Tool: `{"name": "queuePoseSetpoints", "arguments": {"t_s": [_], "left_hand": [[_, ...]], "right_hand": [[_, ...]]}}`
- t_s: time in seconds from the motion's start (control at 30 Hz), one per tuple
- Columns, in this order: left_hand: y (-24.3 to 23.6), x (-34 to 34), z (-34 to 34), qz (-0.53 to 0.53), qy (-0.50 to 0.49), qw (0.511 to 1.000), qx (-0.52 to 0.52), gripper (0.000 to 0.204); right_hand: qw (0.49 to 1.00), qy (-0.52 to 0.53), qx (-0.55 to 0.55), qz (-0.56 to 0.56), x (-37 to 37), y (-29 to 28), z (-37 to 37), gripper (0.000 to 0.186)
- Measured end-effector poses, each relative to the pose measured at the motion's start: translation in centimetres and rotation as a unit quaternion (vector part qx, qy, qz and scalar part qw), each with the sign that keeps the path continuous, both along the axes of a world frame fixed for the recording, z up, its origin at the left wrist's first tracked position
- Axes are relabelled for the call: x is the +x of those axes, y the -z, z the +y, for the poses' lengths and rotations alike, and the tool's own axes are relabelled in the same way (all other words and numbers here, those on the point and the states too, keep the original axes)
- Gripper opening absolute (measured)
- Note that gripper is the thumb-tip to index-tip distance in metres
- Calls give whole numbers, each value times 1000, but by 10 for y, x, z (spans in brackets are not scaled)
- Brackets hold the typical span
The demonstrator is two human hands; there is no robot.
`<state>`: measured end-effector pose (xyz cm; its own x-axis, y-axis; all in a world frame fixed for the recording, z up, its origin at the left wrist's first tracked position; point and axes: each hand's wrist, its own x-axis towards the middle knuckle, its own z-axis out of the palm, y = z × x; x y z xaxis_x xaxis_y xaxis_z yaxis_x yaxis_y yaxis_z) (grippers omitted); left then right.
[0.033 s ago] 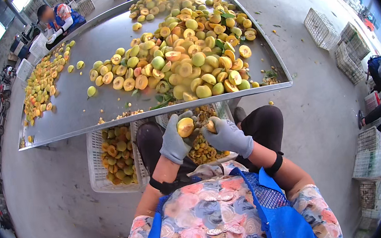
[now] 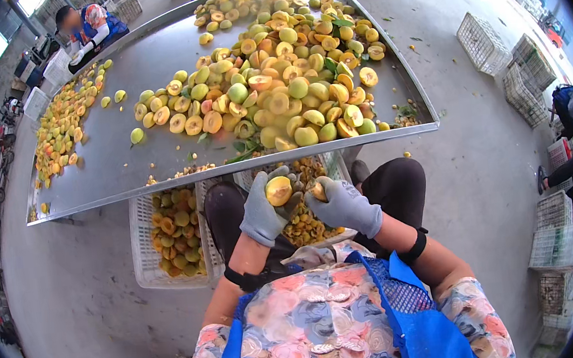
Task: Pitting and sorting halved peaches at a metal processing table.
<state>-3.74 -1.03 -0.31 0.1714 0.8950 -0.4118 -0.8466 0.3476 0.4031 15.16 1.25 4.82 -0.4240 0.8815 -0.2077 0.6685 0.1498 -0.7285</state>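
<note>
My left hand in a grey glove is closed around a halved yellow fruit, cut face up. Beside it my gloved right hand grips a smaller cut fruit piece between thumb and fingers. Both hands are between my knees, just below the near edge of a metal table heaped with whole and halved yellow-green fruit. Beneath my hands sits a white crate of small pieces and pits, partly hidden by them. Left of it another white crate holds fruit halves.
A co-worker in a blue vest sits at the table's far left. On the right, stacked crates and another person's dark-clothed legs line the side, with more crates farther back. Parked scooters stand along the left.
</note>
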Motion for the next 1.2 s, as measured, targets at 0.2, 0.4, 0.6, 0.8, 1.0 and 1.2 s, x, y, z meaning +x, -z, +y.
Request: {"name": "queuePoseSetpoints", "arguments": {"t_s": [0.2, 0.4, 0.6, 0.8, 1.0, 1.2], "left_hand": [[-6, 7, -8, -13, 0, 1000, 0, 49], [2, 11, -11, 396, 8, 887, 237, 39], [10, 14, -13, 140, -14, 975, 172, 28], [10, 21, -13, 206, -13, 964, 167, 29], [16, 32, -10, 161, -39, 969, 185, 42], [-13, 24, 3, 209, 17, 968, 136, 52]], "right_hand": [[997, -68, 43, -22, 1, 24, -15, 31], [994, -89, 54, -26, -3, 38, -12, 37], [996, -70, 50, -7, -5, 46, -12, 37], [997, -54, 46, -23, -3, 55, -10, 33], [991, -65, -93, 78, -3, 64, -8, 29], [992, -56, -87, 72, -5, 47, -9, 27]]}}
